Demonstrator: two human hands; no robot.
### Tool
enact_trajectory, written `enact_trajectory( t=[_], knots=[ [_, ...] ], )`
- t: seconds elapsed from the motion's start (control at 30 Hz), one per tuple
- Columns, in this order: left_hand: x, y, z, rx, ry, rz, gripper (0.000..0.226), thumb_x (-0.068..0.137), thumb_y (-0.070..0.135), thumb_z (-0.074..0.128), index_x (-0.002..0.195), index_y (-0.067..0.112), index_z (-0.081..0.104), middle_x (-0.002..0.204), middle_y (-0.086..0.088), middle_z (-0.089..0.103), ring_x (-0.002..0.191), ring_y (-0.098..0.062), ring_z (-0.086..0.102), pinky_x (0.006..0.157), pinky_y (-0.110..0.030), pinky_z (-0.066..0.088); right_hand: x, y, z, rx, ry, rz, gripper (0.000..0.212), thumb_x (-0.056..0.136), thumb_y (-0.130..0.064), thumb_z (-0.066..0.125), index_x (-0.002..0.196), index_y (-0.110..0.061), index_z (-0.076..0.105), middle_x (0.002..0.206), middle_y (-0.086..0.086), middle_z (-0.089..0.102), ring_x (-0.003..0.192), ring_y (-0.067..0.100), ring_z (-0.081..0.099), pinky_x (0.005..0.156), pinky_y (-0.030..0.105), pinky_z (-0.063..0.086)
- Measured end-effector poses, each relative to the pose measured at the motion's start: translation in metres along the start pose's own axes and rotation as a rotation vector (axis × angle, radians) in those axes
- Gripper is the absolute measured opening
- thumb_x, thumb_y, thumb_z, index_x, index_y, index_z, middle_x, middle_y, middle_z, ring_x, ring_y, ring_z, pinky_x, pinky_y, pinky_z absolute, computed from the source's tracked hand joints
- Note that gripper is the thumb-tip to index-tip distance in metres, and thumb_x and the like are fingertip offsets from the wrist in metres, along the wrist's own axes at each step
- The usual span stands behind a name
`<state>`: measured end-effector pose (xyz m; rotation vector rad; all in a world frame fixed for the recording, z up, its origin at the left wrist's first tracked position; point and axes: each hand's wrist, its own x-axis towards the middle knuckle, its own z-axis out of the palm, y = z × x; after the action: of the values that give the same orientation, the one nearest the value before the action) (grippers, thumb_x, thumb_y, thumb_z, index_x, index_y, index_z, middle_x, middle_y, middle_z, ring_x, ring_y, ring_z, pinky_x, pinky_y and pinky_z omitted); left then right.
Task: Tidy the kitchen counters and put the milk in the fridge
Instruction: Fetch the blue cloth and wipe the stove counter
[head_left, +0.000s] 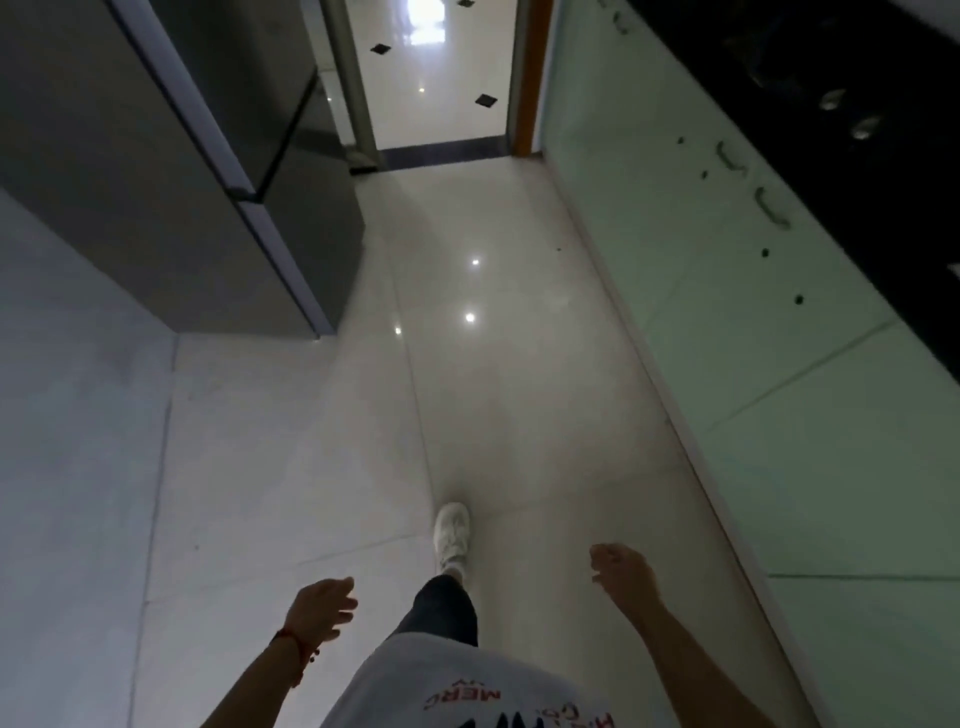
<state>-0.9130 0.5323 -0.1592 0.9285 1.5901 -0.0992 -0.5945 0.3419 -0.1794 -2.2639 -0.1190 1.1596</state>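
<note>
Grey steel marks the fridge (156, 171) ahead on our left, doors closed, and we judge the milk errand not yet done: no milk shows anywhere. Our left hand (322, 608) and right hand (623, 571) hang apart over the pale floor (519, 389), fingers loose, holding nothing. One white shoe (453, 532) is planted forward. On our right the black counter (831, 93) is mostly cut off above the green cabinets (727, 312); two small shiny things on it are too dim to name, so its tidiness we cannot judge
</note>
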Motion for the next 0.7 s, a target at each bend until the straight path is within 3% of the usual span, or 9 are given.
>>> enact_trajectory(
  t=[0.1,0.17,0.27,0.33,0.5,0.7],
  knots=[
    [0.035,0.058,-0.011,-0.017,-0.004,-0.040,0.018,0.090,0.020,0.052,0.080,0.006,0.057,0.071,-0.011,0.058,0.064,-0.022,0.049,0.057,-0.026,0.033,0.042,-0.048,0.004,-0.040,0.000,0.044,0.009,0.086,-0.007,0.057,0.082,-0.006,0.065,0.062,0.004,0.060,0.050,0.018,0.055,0.053,0.024,0.038],
    [0.053,0.105,-0.015,0.019,-0.017,-0.027,0.018,0.090,0.020,0.052,0.081,0.006,0.058,0.072,-0.010,0.059,0.064,-0.021,0.050,0.058,-0.026,0.035,0.059,-0.082,0.005,-0.062,0.020,0.057,0.012,0.087,-0.010,0.057,0.090,-0.002,0.066,0.067,0.007,0.060,0.056,0.022,0.055,0.055,0.026,0.039],
    [0.082,0.187,-0.018,0.046,-0.049,0.031,0.017,0.090,0.021,0.052,0.082,0.006,0.058,0.074,-0.008,0.060,0.066,-0.019,0.051,0.059,-0.026,0.038,0.083,-0.135,0.005,-0.088,0.012,0.090,0.007,0.088,-0.016,0.053,0.087,-0.017,0.060,0.081,0.009,0.062,0.075,0.025,0.058,0.069,0.029,0.046],
    [0.099,0.244,-0.019,0.060,-0.077,0.065,0.017,0.091,0.021,0.052,0.081,0.008,0.057,0.074,-0.007,0.059,0.066,-0.018,0.051,0.058,-0.026,0.038,0.105,-0.164,0.006,-0.125,0.011,0.091,0.006,0.088,-0.017,0.054,0.086,-0.017,0.059,0.086,0.011,0.062,0.081,0.027,0.061,0.076,0.032,0.047],
    [0.157,0.368,-0.018,0.016,-0.088,0.136,0.018,0.091,0.019,0.051,0.075,0.013,0.056,0.073,-0.006,0.058,0.065,-0.017,0.050,0.058,-0.026,0.036,0.177,-0.232,0.015,-0.134,-0.005,0.117,0.013,0.088,-0.015,0.056,0.088,-0.006,0.064,0.085,0.014,0.063,0.076,0.030,0.065,0.073,0.033,0.044],
    [0.231,0.472,-0.025,-0.017,-0.028,0.080,0.016,0.091,0.022,0.051,0.089,0.007,0.056,0.085,-0.012,0.059,0.073,-0.021,0.053,0.060,-0.025,0.038,0.279,-0.339,0.015,-0.132,-0.040,0.101,0.017,0.087,-0.013,0.055,0.092,-0.001,0.067,0.081,0.014,0.064,0.079,0.032,0.064,0.079,0.037,0.048]
  ],
)
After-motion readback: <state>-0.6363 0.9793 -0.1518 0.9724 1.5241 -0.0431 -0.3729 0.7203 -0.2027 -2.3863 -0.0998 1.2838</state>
